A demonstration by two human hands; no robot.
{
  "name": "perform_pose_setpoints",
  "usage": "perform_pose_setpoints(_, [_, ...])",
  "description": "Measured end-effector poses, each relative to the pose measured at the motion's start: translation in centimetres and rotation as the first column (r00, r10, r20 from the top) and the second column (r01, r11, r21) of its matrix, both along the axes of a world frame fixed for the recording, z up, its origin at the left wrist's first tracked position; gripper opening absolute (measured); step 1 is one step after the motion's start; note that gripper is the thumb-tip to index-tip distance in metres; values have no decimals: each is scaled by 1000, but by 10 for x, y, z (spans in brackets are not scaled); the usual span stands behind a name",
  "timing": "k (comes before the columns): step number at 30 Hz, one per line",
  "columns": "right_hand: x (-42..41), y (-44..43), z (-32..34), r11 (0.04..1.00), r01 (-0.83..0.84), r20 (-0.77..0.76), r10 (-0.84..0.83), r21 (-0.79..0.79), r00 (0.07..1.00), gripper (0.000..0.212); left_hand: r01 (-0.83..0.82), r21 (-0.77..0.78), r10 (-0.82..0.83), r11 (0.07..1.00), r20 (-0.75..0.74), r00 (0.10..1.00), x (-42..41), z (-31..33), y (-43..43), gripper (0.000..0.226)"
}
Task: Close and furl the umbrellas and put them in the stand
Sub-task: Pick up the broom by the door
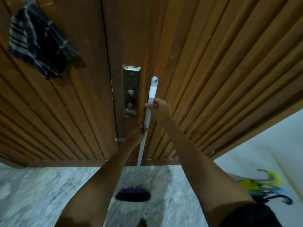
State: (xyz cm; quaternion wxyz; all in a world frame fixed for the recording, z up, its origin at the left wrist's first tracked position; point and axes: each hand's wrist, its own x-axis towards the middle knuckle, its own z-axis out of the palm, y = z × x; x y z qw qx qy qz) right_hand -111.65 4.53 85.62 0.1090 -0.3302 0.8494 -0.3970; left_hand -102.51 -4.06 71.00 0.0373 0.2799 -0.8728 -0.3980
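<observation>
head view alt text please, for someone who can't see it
A person's right hand and left hand grip an upright broom by its pale handle, its dark bristles on the marble floor, in front of a wooden door with a metal lock plate. A striped cloth hangs upper left; several curved umbrella handles cluster at lower right.

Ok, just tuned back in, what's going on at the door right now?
The person is holding a long pale-grey broom with a purple-and-black brush head upright before the brown wooden door. The right hand grips the pole near its top, the left hand lower down. The bunched umbrellas with curved yellow-green, blue and black handles sit at lower right by the white wall, untouched; a stand is not clearly visible.
</observation>
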Motion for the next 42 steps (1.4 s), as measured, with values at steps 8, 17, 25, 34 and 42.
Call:
perform_pose_setpoints(8, [4,51,33,989,134,9,-135,70,991,25,72,42,-76,997,85,994,13,65,50,42])
perform_pose_setpoints(17, [67,102,82,970,242,-163,-237,9,958,25,279,29,-274,960,-116,955,54,105,82,14])
perform_pose_setpoints(25, [111,189,113,920,390,-211,-389,-38,897,31,472,-19,-470,881,-134,872,75,137,148,24])
perform_pose_setpoints(34, [145,334,141,810,586,-73,-587,-28,806,35,685,-95,-691,723,-133,711,78,172,276,21])
perform_pose_setpoints(42, [204,501,155,667,744,-31,-745,-43,666,34,834,-95,-838,544,-116,533,91,182,440,20])
